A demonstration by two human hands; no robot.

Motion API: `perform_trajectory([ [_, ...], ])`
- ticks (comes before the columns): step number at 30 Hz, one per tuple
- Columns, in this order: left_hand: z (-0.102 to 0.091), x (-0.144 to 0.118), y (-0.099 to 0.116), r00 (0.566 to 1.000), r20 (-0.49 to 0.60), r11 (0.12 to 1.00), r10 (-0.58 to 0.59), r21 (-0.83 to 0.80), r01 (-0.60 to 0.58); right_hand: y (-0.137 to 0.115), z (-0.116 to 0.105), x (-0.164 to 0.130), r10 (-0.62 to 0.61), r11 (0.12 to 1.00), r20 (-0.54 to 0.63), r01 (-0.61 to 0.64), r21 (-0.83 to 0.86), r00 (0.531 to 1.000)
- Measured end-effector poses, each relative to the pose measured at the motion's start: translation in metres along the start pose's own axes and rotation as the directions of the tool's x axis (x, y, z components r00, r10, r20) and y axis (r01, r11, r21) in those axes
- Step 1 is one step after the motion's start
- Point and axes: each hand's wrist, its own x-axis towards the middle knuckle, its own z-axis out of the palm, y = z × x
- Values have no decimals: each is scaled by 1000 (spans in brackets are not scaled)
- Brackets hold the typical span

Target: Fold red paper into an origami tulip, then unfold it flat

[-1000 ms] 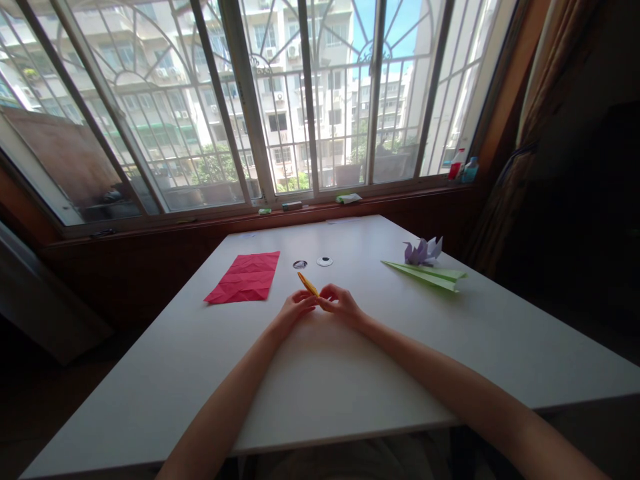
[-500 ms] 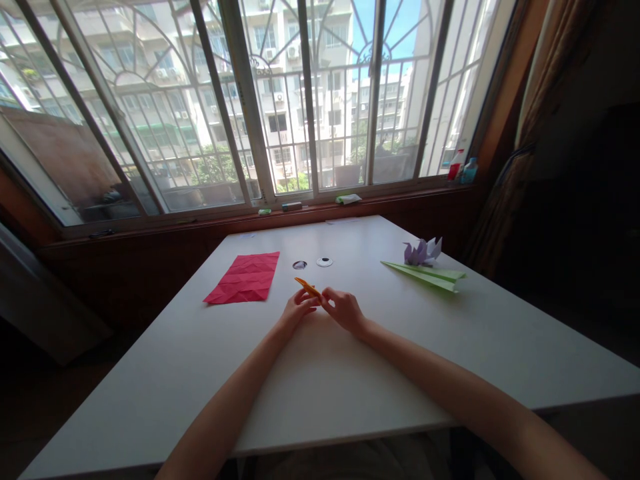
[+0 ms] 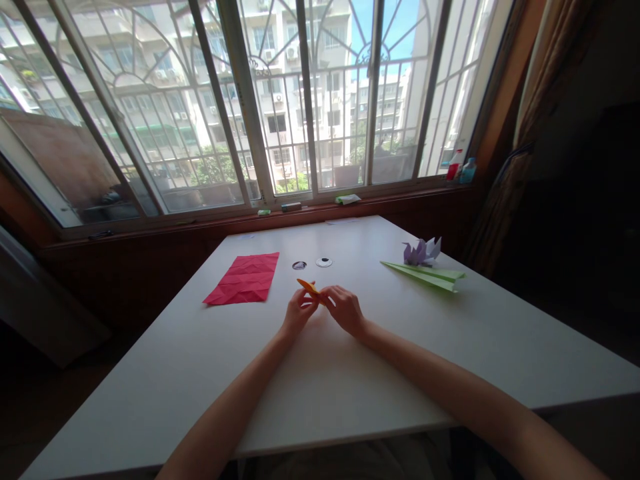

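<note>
Between my two hands is a small piece of folded orange paper [image 3: 307, 286], held just above the table. My left hand [image 3: 299, 311] pinches it from the left and below, and my right hand [image 3: 342, 309] grips its right end with thumb and fingers. The pointed upper-left end of the paper sticks out past my fingers; much of the rest is hidden by them. Left of my hands, a creased red sheet of paper [image 3: 243, 279] lies flat.
On the right of the white table [image 3: 310, 400] lie a green paper plane [image 3: 425, 275] and purple origami [image 3: 423, 252]. Two round holes or discs, one a white ring [image 3: 324, 263], are beyond my hands. Bottles [image 3: 468, 171] stand on the windowsill.
The orange paper has turned slightly in my fingers, showing a broader face. My right-hand fingers have shifted a little over its end; both hands keep their hold.
</note>
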Motion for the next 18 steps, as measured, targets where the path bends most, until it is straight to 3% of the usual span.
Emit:
perform_trajectory([
  [9,-2,1,-3,1000,-3,1000,-10,-8,10,2,-1,2,46,987,-36,-40,153,998],
  [18,-2,1,-5,999,41,999,-32,44,30,5,2,4,73,978,-63,-59,201,995],
])
